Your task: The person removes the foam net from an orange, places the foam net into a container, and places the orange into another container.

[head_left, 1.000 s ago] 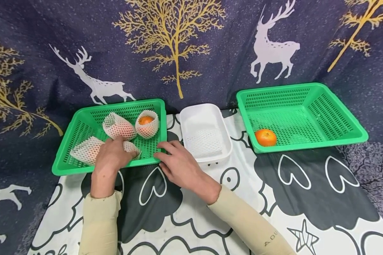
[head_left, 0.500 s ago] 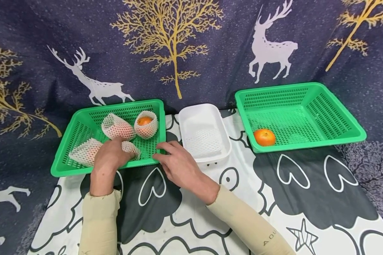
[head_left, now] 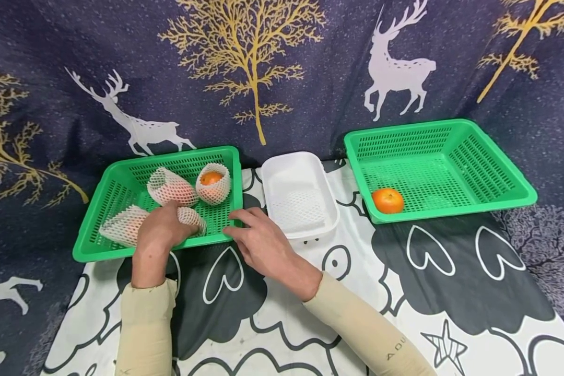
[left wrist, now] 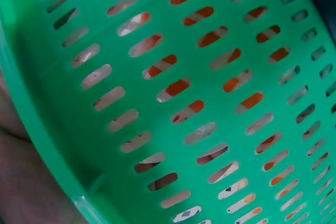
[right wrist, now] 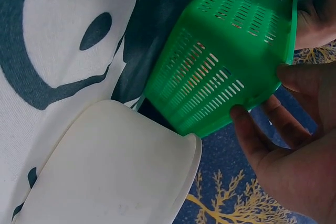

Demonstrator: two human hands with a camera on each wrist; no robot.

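My left hand [head_left: 161,230] reaches over the front rim into the left green basket [head_left: 113,251], its fingers round a fruit in a white foam net [head_left: 191,218]. Its fingertips are mostly hidden in the head view. Through the basket's slots the left wrist view shows orange fruit and bits of net. With my right hand [head_left: 263,240] I hold the basket's front right corner, fingertips on either side of the rim in the right wrist view. More netted fruits lie in this basket: one [head_left: 173,188] at the back, an orange [head_left: 211,178] at back right, another [head_left: 124,225] at left.
A white tray [head_left: 336,211] with flat foam netting [head_left: 303,209] inside stands right of the left basket. Farther right, a second green basket [head_left: 456,211] contains a bare orange [head_left: 388,200]. A dark patterned curtain [head_left: 310,104] hangs behind the cloth-covered table [head_left: 282,324].
The head view has shifted slightly. Both hands keep their places at the left basket, and the fruits lie as before.
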